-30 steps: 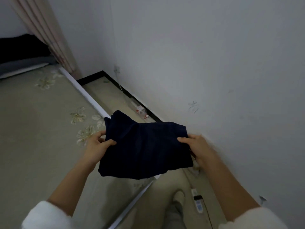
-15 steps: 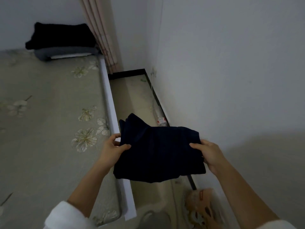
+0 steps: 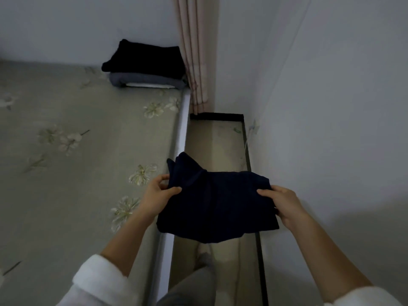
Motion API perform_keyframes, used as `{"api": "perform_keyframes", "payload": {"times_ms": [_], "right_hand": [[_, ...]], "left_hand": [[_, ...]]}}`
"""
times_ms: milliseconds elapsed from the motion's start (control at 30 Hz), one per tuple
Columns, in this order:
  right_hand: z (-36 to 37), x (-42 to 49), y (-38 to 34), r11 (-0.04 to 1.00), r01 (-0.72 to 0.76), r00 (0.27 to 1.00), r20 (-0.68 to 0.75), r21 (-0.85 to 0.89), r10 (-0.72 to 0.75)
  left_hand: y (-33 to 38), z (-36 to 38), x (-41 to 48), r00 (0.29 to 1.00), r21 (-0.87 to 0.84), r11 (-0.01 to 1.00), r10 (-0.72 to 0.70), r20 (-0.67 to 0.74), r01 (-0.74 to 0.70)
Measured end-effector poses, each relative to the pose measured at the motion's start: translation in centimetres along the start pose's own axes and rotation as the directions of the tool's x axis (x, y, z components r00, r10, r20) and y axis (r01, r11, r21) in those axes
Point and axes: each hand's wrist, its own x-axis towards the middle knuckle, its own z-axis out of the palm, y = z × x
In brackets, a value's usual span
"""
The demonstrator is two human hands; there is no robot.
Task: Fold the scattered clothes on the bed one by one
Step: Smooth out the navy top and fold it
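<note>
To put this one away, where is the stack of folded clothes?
In the head view the stack lies at the far right corner of the bed, against the wall, beside the curtain.

A folded dark navy garment [image 3: 217,204] hangs in the air over the gap between the bed [image 3: 88,155] and the wall [image 3: 331,107]. The left hand [image 3: 157,194] pinches its left edge; the right hand [image 3: 282,203] grips its right edge. At the bed's far corner, beside a pink curtain [image 3: 194,51], sits a stack of folded clothes [image 3: 146,65], black on grey.
</note>
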Motion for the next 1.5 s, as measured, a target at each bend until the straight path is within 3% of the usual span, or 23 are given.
{"api": "perform_keyframes", "payload": {"times_ms": [333, 667, 967, 1267, 1500], "right_hand": [[6.7, 18.2, -16.2, 0.996, 0.082, 0.987, 0.138, -0.02, -0.079], [13.4, 38.2, -29.4, 0.981, 0.058, 0.968, 0.252, -0.184, -0.01], [23.0, 49.9, -41.5, 0.965, 0.096, 0.929, 0.369, -0.245, 0.001], [36.5, 59.5, -49.3, 0.962, 0.127, 0.898, 0.44, -0.243, -0.007], [47.9, 66.0, -54.9, 0.979, 0.137, 0.938, 0.337, -0.15, -0.08]], "left_hand": [[11.1, -1.2, 17.4, 0.981, -0.029, 0.997, 0.06, -0.183, -0.066], [19.4, -1.4, 34.9, 0.947, -0.128, 0.992, -0.025, -0.319, -0.017], [26.7, -6.1, 46.8, 0.871, -0.176, 0.984, -0.079, -0.485, -0.008], [33.2, -18.2, 62.1, 0.804, 0.133, 0.991, 0.091, -0.588, -0.015], [39.0, -28.3, 75.5, 0.795, 0.233, 0.969, 0.206, -0.571, -0.084]]}}
